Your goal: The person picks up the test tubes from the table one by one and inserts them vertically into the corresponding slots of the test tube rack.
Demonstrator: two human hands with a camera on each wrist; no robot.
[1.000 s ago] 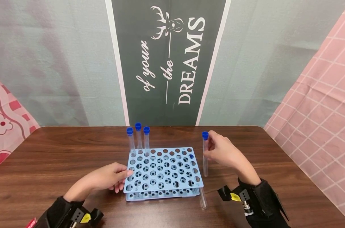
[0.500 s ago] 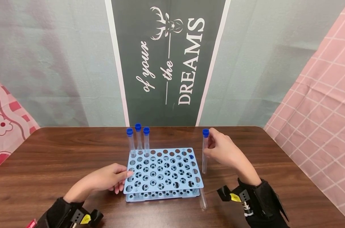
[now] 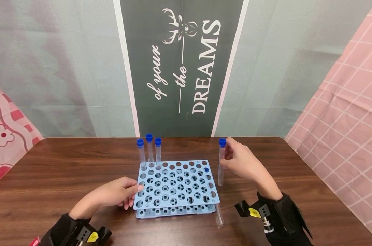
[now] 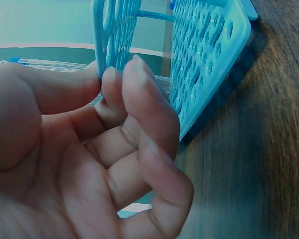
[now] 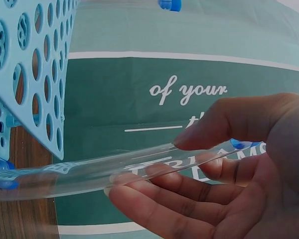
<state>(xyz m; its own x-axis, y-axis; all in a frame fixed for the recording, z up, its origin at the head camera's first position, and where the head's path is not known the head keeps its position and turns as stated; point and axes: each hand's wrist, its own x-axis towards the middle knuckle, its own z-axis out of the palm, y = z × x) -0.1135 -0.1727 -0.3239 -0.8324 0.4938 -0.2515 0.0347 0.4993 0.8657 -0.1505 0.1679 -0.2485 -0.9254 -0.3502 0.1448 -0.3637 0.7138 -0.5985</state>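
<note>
My left hand [image 3: 119, 193] grips the left edge of a light blue test tube rack [image 3: 176, 182], thumb on the top plate. The left wrist view shows the fingers [image 4: 149, 99] curled at the rack's edge. Just right of the rack, my right hand [image 3: 242, 160] pinches a clear test tube [image 3: 221, 167] with a blue cap between thumb and fingers. That tube is held nearly upright, above the table. In the right wrist view the thumb [image 5: 224, 122] presses one side of the tube [image 5: 89, 172]. Several rack holes hold nothing.
Three blue-capped tubes [image 3: 149, 150] stand in the rack's back left corner. Another tube [image 3: 219, 215] lies on the wooden table [image 3: 90, 160] along the rack's right side, partly hidden beneath its top plate. A printed cloth [image 3: 180, 68] hangs behind the table.
My right hand has lifted the test tube slightly, so its lower end is higher than a second ago. The left hand and the rack stay in place.
</note>
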